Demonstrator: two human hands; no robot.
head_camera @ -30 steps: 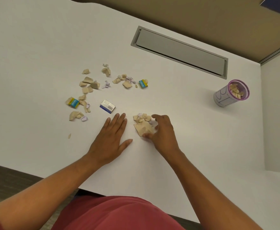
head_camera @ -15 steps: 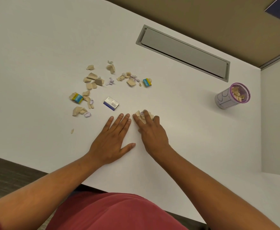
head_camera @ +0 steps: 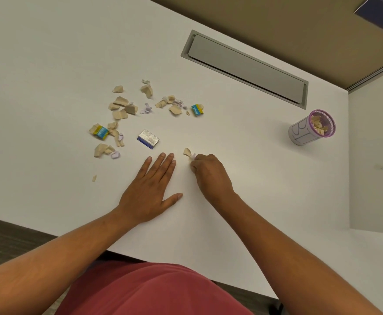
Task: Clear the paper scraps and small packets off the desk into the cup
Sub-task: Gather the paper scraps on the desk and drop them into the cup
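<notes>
Head view: a small clump of scraps (head_camera: pixel 189 153), tan with a pale lilac bit, sits mid-frame, just poking out from the right hand (head_camera: pixel 208 172), whose fingers are curled around the bunch. To lift cleanly, the fingers should close under the whole clump so nothing sheds on the way to the cup (head_camera: pixel 311 130), well apart at right and already holding tan pieces. The left hand (head_camera: pixel 150 188) lies flat and released on the desk (head_camera: pixel 49 53). More torn scraps (head_camera: pixel 122 108) and small packets (head_camera: pixel 148 139) litter the upper left.
</notes>
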